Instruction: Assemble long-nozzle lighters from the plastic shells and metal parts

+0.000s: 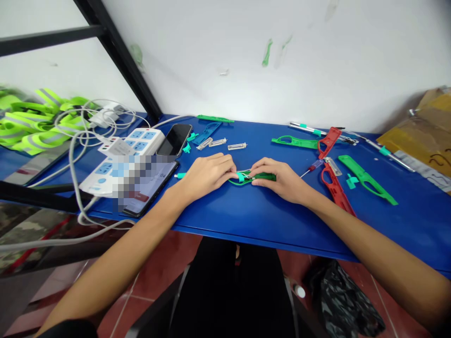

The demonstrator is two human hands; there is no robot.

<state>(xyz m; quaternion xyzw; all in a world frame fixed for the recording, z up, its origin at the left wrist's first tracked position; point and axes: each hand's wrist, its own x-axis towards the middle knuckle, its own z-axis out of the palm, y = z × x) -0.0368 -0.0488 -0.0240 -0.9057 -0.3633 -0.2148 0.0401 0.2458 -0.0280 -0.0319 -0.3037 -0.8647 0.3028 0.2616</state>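
Note:
Both my hands rest on the blue table (246, 216) and pinch one small green plastic tool (262, 177) between them. My left hand (207, 173) has its fingers pressed together on the tool's left end, where a teal clip and a thin metal part show. My right hand (278, 178) grips the dark green right end with curled fingers. The tool lies flat on the table surface.
Red tools (334, 188) and green tools (366, 178) lie to the right, clear small parts (237, 146) and a blue tool (207, 132) behind. Left stand a phone (175, 139), a tablet (148, 188), a white power strip (141, 141) with cables, and green strips (35, 126). A cardboard box (423, 136) sits far right.

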